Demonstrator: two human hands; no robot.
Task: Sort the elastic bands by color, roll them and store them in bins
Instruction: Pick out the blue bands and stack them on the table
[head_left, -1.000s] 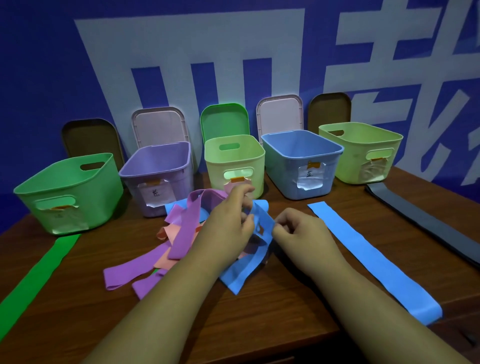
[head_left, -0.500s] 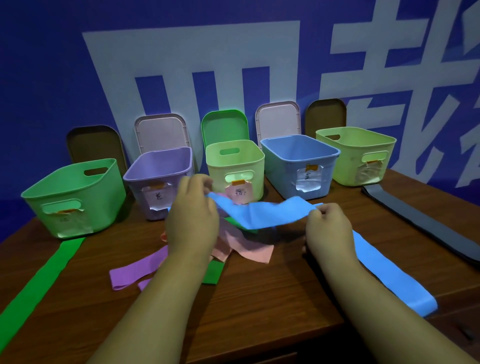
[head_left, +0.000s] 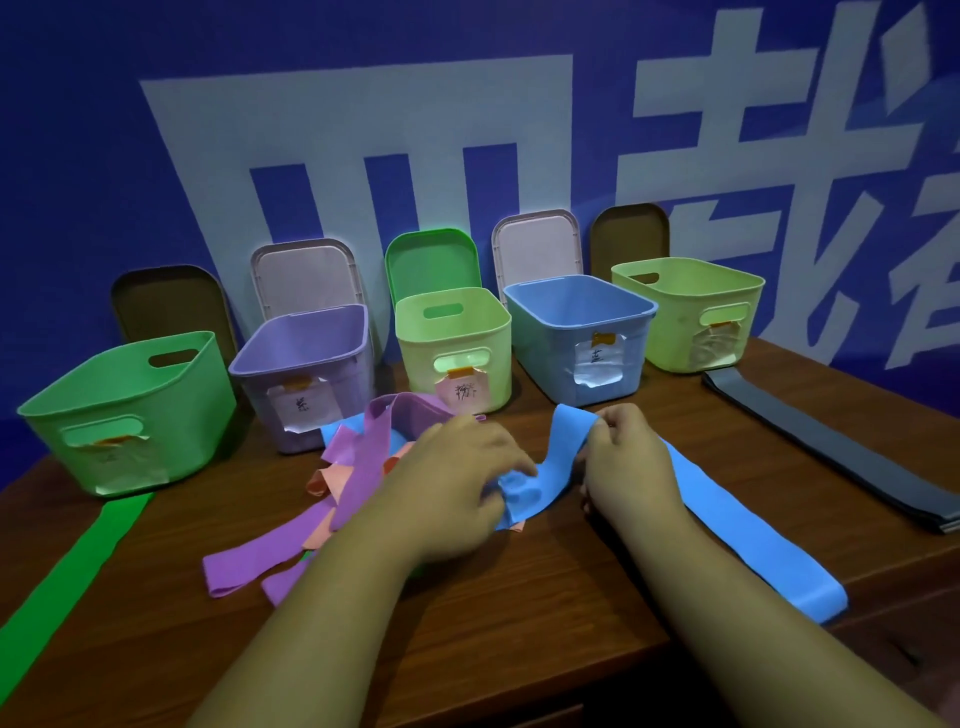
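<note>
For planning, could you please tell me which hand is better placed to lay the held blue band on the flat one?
The right hand, probably: it pinches the held blue band just above the flat blue band.

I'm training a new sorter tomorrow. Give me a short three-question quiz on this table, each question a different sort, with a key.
1. True or false: the left hand and right hand hold one blue band between them.
2. Which band lies flat in front of the green bin? A green band, B pink, C purple.
3. Fill in: the grey bands lie at the table's ____ edge.
Key: 1 true; 2 A; 3 right.
</note>
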